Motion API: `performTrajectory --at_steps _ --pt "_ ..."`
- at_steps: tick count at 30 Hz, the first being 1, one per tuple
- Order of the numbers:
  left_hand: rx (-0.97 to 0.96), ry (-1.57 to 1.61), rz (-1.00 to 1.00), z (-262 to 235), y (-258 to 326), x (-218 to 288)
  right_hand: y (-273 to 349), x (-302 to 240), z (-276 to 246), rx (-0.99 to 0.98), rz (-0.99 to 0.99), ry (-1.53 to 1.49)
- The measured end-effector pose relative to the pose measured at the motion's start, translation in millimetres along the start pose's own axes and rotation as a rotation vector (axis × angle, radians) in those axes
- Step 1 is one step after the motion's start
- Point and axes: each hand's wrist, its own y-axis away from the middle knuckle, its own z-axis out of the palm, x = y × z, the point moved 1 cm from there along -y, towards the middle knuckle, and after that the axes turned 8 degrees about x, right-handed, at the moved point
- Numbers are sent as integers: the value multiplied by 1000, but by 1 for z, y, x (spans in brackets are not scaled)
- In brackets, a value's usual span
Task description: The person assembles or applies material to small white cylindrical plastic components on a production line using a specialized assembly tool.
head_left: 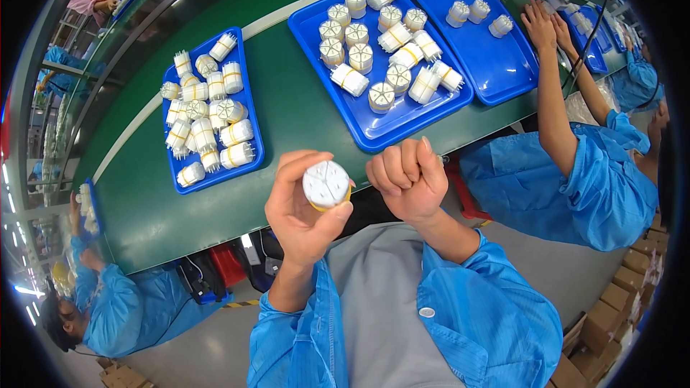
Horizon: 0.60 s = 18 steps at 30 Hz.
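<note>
A short white cylinder [325, 182], its round end divided into wedge-shaped segments and a yellow band around its side, is gripped by my left hand [293, 217]. The fingers and thumb wrap its sides, with the segmented end turned up. Just to the right, apart from the cylinder, my right hand [411, 185] is closed with its fingers curled in and the thumb raised. Whatever it may hold is hidden. Beyond my hands, a blue tray [379, 129] carries several similar banded cylinders [361, 57], some upright and some on their sides.
Left on the green bench [287, 100] lies another blue tray [260, 136] of banded cylinders with thin pins. A third blue tray [503, 72] at the right holds three cylinders. Close to it are a co-worker's hands [543, 25]. Another person [122, 309] sits at far left.
</note>
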Motion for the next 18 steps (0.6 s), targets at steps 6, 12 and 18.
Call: performTrajectory --at_steps 6,12,18 --pt "116 280 -322 0 -1 8 3 5 0 -10 4 -5" --pt "131 260 -311 0 -3 8 8 8 -5 -3 71 33" --pt "151 255 -300 -6 -3 10 7 12 -1 22 59 -8"
